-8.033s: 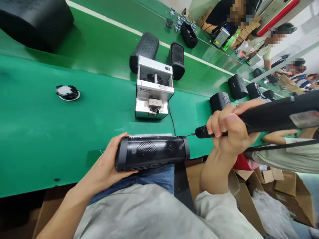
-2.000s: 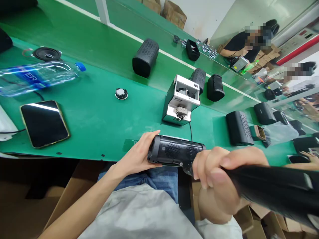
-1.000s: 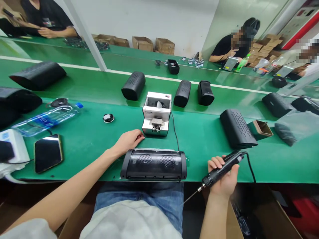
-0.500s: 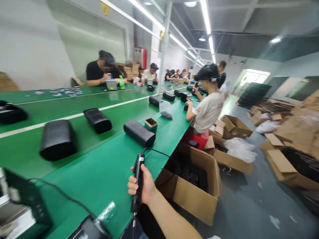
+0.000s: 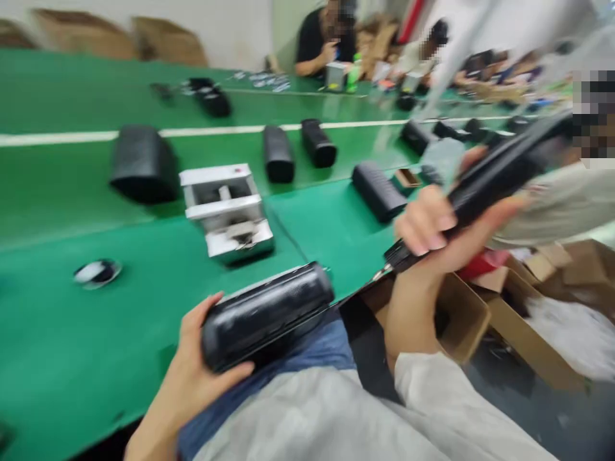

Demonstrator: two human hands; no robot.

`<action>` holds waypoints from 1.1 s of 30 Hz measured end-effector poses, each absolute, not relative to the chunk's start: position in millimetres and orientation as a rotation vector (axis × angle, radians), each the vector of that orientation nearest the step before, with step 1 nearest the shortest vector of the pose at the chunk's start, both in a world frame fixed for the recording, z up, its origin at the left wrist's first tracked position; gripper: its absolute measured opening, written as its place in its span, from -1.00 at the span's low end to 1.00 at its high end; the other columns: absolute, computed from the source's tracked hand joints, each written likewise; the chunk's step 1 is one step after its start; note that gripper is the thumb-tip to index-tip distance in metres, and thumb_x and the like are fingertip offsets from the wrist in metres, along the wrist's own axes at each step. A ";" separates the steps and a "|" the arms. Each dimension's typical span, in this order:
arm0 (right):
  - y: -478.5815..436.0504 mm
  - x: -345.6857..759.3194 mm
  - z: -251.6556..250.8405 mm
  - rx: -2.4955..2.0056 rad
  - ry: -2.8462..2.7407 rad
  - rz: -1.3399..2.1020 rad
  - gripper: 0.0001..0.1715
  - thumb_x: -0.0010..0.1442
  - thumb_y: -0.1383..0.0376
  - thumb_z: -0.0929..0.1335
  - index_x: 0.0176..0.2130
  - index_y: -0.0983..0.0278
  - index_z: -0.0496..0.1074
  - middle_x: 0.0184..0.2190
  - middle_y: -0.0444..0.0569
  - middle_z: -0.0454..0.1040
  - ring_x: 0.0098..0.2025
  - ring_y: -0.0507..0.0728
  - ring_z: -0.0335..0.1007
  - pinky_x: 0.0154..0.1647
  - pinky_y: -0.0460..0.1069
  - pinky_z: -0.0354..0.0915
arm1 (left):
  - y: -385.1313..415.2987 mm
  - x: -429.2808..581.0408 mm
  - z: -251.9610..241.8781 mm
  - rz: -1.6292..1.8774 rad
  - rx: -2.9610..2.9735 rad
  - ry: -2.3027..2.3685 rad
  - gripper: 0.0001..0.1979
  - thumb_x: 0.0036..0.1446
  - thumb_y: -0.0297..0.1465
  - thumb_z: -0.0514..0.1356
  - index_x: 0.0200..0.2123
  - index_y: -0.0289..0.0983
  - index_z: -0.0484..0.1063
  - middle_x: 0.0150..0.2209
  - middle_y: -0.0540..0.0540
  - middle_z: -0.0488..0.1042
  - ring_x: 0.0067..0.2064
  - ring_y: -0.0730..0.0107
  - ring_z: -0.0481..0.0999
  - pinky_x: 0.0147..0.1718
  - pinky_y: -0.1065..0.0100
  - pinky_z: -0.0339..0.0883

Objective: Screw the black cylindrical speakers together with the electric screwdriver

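My left hand (image 5: 192, 365) grips one end of a black, rounded housing (image 5: 266, 314), which looks like a portable speaker body. It lies tilted at the table's front edge, above my lap. Raised on the right, my right hand (image 5: 435, 230) is wrapped around a black electric screwdriver (image 5: 500, 169). Its metal bit points down and left, apart from the housing. Just behind the housing stands a white-and-green open box (image 5: 240, 240) with small metal parts inside. Motion blurs the screwdriver's far end.
Several black housings, such as this one (image 5: 144, 163), stand along the green table (image 5: 144, 307). A small round disc (image 5: 97, 273) lies at left. Cardboard boxes (image 5: 464, 320) are on the floor at right. A co-worker (image 5: 552, 198) sits close on the right; others work across the table.
The view has swung left and down. My right hand has raised the screwdriver. My left hand has come into view, holding the black housing.
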State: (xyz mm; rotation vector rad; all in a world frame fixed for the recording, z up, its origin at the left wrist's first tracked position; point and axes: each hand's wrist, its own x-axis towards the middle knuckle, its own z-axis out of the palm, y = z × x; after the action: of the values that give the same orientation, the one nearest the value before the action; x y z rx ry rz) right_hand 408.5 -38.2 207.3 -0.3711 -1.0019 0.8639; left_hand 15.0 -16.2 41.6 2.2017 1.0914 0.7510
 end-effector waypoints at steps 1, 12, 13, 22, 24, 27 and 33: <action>-21.5 397.9 223.0 -0.362 -1.088 0.858 -0.48 0.21 -0.08 0.62 0.08 -0.03 0.60 -0.57 -0.43 0.26 -0.71 -0.13 0.05 -0.68 -0.19 -0.07 | -32.7 2.8 36.1 0.768 2.117 1.162 0.19 0.23 0.01 0.48 0.64 0.13 -0.24 0.49 -0.29 0.27 0.43 -0.38 0.43 0.34 -0.47 0.43; 104.1 220.2 225.0 -0.348 -1.388 0.307 -0.59 0.38 -0.01 0.55 -0.07 0.10 0.35 -0.59 -0.48 0.19 -0.70 -0.14 0.13 -0.64 -0.13 0.11 | -33.0 -16.6 15.5 0.851 1.844 1.059 0.26 0.16 -0.18 0.56 0.63 0.10 -0.24 0.46 -0.29 0.29 0.47 -0.22 0.42 0.43 -0.28 0.33; 112.0 217.6 221.1 -0.354 -1.403 0.303 -0.56 0.37 -0.04 0.54 -0.08 0.11 0.34 -0.59 -0.49 0.21 -0.69 -0.15 0.14 -0.63 -0.12 0.11 | -33.6 -17.1 15.0 0.851 1.842 1.051 0.27 0.16 -0.18 0.57 0.64 0.10 -0.25 0.46 -0.29 0.29 0.47 -0.21 0.41 0.44 -0.28 0.32; 139.3 209.0 199.1 -0.733 -1.367 0.476 -0.44 0.31 -0.22 0.53 0.00 0.04 0.36 -0.45 -0.32 0.36 -0.46 0.03 0.48 -0.40 -0.01 0.30 | -32.0 -16.1 13.7 0.889 1.834 1.003 0.26 0.16 -0.17 0.58 0.63 0.11 -0.22 0.46 -0.28 0.29 0.45 -0.19 0.41 0.45 -0.26 0.31; 147.5 210.5 193.1 -0.691 -1.376 0.446 -0.47 0.35 -0.21 0.50 0.02 0.02 0.35 -0.45 -0.30 0.36 -0.48 0.04 0.47 -0.43 -0.01 0.28 | -31.7 -16.5 12.8 0.887 1.830 1.006 0.26 0.16 -0.17 0.58 0.63 0.11 -0.21 0.46 -0.28 0.29 0.45 -0.20 0.41 0.44 -0.27 0.33; 157.3 211.9 187.3 -0.665 -1.400 0.352 -0.52 0.41 -0.22 0.45 0.03 0.00 0.33 -0.50 -0.30 0.33 -0.55 0.04 0.38 -0.51 -0.01 0.21 | -31.9 -17.1 11.2 0.881 1.825 1.020 0.26 0.15 -0.16 0.59 0.64 0.11 -0.21 0.46 -0.28 0.29 0.45 -0.21 0.42 0.43 -0.27 0.34; 146.7 210.1 200.9 -0.507 -1.441 0.425 -0.49 0.33 -0.16 0.53 -0.07 0.06 0.32 -0.55 -0.42 0.30 -0.70 -0.07 0.16 -0.69 -0.04 0.14 | -32.1 -16.7 11.0 0.898 1.845 1.023 0.27 0.14 -0.10 0.59 0.64 0.09 -0.19 0.46 -0.29 0.30 0.45 -0.22 0.43 0.43 -0.25 0.35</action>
State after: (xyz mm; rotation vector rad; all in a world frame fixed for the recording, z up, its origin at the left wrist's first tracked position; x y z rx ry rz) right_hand 210.1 146.7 200.9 -0.5073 -1.4410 0.4248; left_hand -16.7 -32.1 11.0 1.8454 1.0230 0.8981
